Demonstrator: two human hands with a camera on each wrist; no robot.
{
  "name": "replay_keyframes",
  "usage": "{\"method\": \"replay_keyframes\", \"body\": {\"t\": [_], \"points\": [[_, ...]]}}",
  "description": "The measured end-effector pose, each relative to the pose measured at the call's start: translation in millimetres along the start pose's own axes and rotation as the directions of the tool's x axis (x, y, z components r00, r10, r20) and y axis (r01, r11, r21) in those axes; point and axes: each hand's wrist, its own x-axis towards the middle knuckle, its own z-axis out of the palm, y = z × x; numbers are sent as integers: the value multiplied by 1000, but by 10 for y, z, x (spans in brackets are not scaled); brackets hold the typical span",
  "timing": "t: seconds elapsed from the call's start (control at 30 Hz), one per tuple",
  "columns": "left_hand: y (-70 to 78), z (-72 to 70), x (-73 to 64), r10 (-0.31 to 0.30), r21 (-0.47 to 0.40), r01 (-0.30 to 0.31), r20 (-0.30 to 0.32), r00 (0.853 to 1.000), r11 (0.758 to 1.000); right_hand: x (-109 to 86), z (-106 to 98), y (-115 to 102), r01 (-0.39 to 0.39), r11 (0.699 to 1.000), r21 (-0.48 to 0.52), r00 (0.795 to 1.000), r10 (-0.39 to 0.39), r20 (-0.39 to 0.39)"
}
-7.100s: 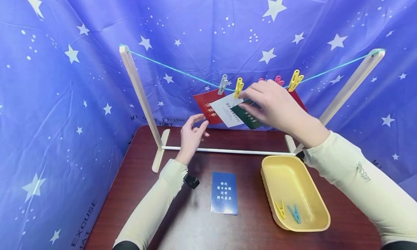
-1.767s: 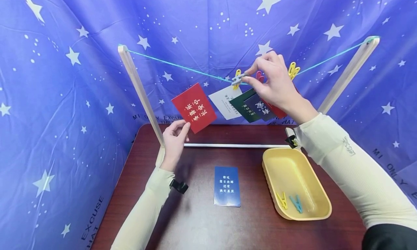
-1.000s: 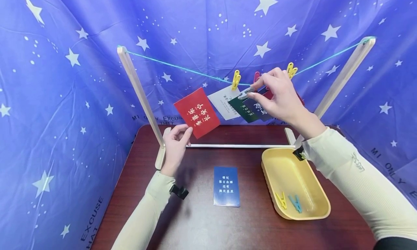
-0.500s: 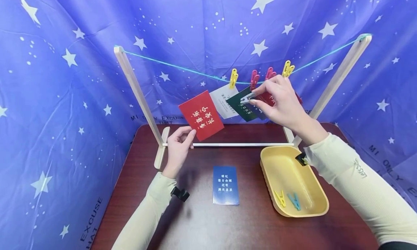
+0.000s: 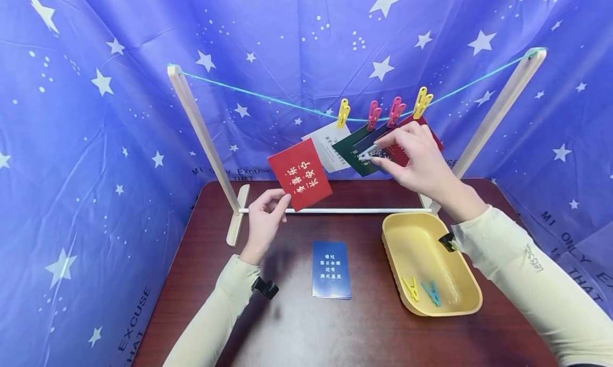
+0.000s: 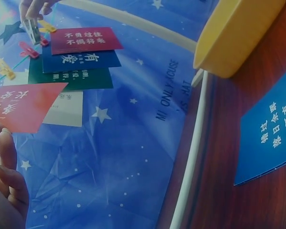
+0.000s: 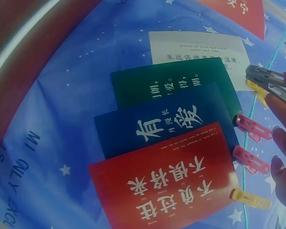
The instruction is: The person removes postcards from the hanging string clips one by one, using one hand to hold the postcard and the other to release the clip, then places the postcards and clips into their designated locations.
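My left hand (image 5: 265,218) pinches a red card (image 5: 300,174) with white writing by its lower left corner. The card is off the line and tilted, overlapping the hanging white card (image 5: 328,143) in the head view. Between thumb and fingers my right hand (image 5: 416,157) pinches a grey clothespin (image 7: 271,83), in front of the hanging cards. On the teal line (image 5: 268,99), yellow and pink clothespins hold the white card, a green card (image 7: 128,86), a dark blue card (image 7: 119,129) and another red card (image 7: 167,181), which overlap one another.
Two wooden posts (image 5: 203,138) carry the line, joined low down by a white rod (image 5: 345,211). A dark blue card stack (image 5: 331,290) lies on the brown table (image 5: 230,324). To its right stands a yellow tray (image 5: 392,266) with a yellow and a blue clothespin inside. Star-printed curtain surrounds everything.
The red card, earlier hung by the grey clothespin, came off the line into my left hand and has since shifted slightly right and down. My right hand has lowered the grey clothespin from the line.
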Motion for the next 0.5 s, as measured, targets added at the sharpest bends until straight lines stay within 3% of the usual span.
{"method": "replay_keyframes", "body": {"t": [0.5], "points": [[5, 24, -63, -29, -57, 30, 18, 999, 998, -187, 61, 72, -18, 1000, 16, 1000, 18, 22]]}}
